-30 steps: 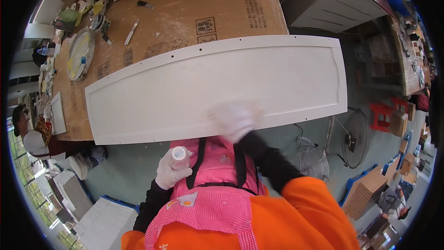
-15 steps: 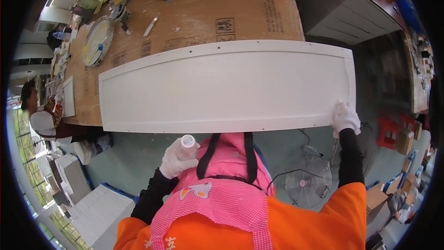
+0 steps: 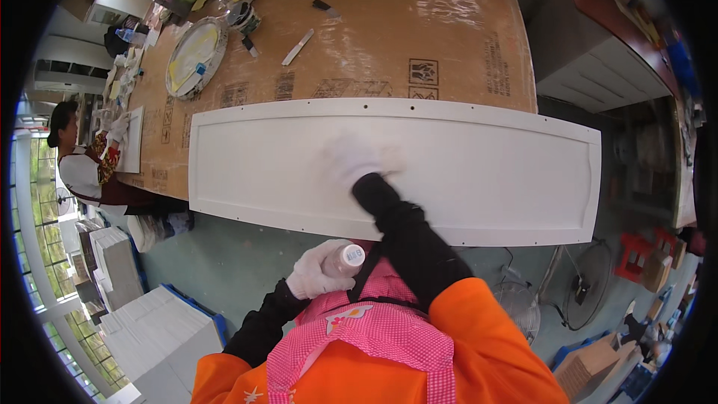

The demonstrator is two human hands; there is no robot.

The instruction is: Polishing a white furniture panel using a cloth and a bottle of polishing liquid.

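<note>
A long white framed panel [image 3: 479, 172] lies along the near edge of the table, its front side jutting past the edge. My left hand [image 3: 313, 273], in a white glove, grips a small clear bottle [image 3: 346, 258] with a white cap, held upright before the pink apron. Over the panel's middle, left of its centre, is my right hand [image 3: 351, 161], also gloved. Motion smears its fingers, so I cannot tell whether it holds anything or touches the surface.
Brown cardboard covers the table [image 3: 449, 45]. On it lie a white-handled scraper [image 3: 298, 48], a dark scraper [image 3: 326, 9] and a round tray [image 3: 197, 60]. A co-worker [image 3: 82, 157] handles a white panel at left. A fan [image 3: 585, 284] stands at right, white stacks [image 3: 157, 329] at lower left.
My right hand has swept left from the panel's right end to its middle. The left hand still holds the bottle. The whole view has shifted, so the table sits lower and farther right.
</note>
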